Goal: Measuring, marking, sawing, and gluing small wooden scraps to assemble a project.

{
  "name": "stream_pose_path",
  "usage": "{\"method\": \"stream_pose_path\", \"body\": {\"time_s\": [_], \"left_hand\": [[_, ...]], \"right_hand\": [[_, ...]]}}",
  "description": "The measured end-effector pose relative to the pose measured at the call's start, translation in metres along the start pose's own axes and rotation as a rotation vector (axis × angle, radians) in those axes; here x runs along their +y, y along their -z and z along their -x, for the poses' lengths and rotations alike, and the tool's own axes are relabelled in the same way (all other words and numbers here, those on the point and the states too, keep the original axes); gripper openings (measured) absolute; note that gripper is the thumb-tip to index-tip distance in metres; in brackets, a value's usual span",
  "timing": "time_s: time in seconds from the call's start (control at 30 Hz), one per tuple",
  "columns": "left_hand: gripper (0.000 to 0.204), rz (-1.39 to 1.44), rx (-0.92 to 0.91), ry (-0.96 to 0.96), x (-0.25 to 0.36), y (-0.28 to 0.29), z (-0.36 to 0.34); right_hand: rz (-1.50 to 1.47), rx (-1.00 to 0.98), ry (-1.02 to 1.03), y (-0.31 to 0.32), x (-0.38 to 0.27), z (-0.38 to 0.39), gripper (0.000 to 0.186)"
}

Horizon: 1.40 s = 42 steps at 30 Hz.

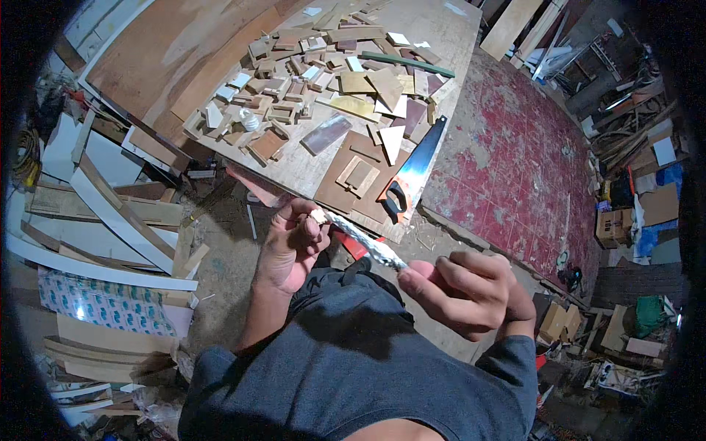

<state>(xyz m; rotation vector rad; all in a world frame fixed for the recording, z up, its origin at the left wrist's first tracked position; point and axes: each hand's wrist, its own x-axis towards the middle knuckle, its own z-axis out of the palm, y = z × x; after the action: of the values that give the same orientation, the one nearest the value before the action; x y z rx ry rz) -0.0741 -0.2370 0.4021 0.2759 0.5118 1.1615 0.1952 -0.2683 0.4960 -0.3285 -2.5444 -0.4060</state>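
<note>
So, got one small pale wood block (318,217) pinched in the fingers of the left hand (287,246), closer to the body than the handsaw (423,158) and left of it. Got the fingers of the right hand (467,294) closed on one end of one long silvery strip (371,245), also body-side of the handsaw, reaching up beside the block; can't tell if touching. Just one handsaw, lying on one table (447,40). Also seeing one green strip (408,64) beyond the handsaw, plus dozens of wood offcuts (327,134) left of it, too many to count.
</note>
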Motion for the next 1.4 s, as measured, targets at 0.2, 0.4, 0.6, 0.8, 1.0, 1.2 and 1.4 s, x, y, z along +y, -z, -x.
{"method": "stream_pose_path", "body": {"time_s": [0.2,0.4,0.6,0.8,1.0,1.2,1.4], "left_hand": [[0.03,-0.068,-0.139,-0.092,-0.001,0.008,0.0],[0.04,-0.21,-0.192,-0.215,-0.004,0.007,0.0],[0.041,-0.305,-0.194,-0.259,-0.01,-0.001,0.001],[0.04,-0.257,-0.191,-0.253,-0.014,-0.01,-0.004],[0.04,-0.267,-0.157,-0.266,-0.022,-0.011,-0.007],[0.039,-0.425,-0.082,-0.354,-0.032,-0.019,-0.009],[0.036,-0.51,-0.048,-0.369,-0.035,-0.02,-0.013]], "right_hand": [[-0.232,0.321,-0.473,-0.009,-0.017,-0.003,0.025],[-0.49,0.878,-0.798,-0.074,-0.026,0.014,0.017],[-0.933,1.022,-1.153,-0.099,-0.054,0.026,0.023],[-0.702,0.888,-1.027,-0.101,-0.052,0.034,0.02],[-0.655,0.849,-0.984,-0.095,-0.053,0.039,0.015],[-0.572,0.78,-0.98,-0.093,-0.049,0.029,0.017],[-0.48,0.746,-0.976,-0.091,-0.05,0.023,0.021]]}}
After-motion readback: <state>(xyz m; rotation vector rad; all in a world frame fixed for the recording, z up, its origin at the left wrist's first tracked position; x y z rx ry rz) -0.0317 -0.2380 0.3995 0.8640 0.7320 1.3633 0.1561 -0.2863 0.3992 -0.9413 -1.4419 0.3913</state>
